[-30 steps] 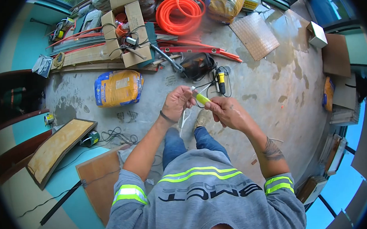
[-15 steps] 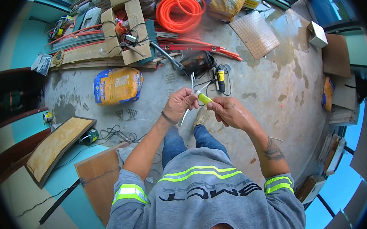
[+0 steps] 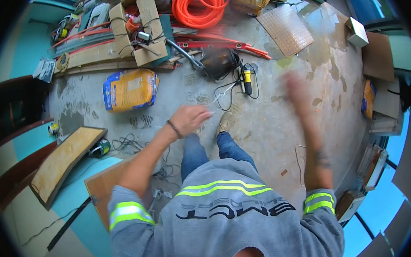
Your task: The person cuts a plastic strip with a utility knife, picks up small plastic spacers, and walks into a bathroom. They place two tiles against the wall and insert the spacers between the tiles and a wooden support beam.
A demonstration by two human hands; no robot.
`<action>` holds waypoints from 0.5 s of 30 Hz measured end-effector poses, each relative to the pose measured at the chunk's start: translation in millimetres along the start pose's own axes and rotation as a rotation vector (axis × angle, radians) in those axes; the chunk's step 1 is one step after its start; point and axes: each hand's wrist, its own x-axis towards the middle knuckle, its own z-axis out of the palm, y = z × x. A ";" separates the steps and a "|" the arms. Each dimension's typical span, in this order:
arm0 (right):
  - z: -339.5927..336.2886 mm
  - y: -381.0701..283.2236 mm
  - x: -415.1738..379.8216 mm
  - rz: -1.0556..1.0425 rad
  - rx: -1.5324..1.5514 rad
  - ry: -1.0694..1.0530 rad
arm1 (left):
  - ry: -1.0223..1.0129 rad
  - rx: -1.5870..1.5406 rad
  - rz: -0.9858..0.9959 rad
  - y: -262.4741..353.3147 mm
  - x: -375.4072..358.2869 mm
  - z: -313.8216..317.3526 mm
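My left hand (image 3: 190,120) is in front of my body, fingers closed on a thin white cable (image 3: 222,96) that sticks out past the fingertips. How far the cable runs inside the hand is hidden. My right hand (image 3: 294,85) is out to the right above the concrete floor and smeared by motion, so its fingers cannot be made out. A faint yellow-green blur shows just beyond it. A yellow and black corded power tool (image 3: 247,81) lies on the floor ahead, between the two hands, beside a dark bag (image 3: 220,64).
An orange hose coil (image 3: 199,8), an open cardboard box (image 3: 148,19) and a red level (image 3: 210,45) lie at the back. A yellow-blue sack (image 3: 130,89) stands left. A curved padded panel (image 3: 66,165) and loose cords are nearer left. A tactile tile (image 3: 285,29) lies back right.
My hands have come apart. The right swung outward and forward, away from the left; the yellow-green handled object between them is no longer clearly visible. My left hand moved slightly left, keeping the white cable.
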 end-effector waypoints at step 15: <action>-6.7 -175.8 40.1 1.133 1.282 -0.541 | -0.063 -0.806 -0.322 20.9 20.6 16.0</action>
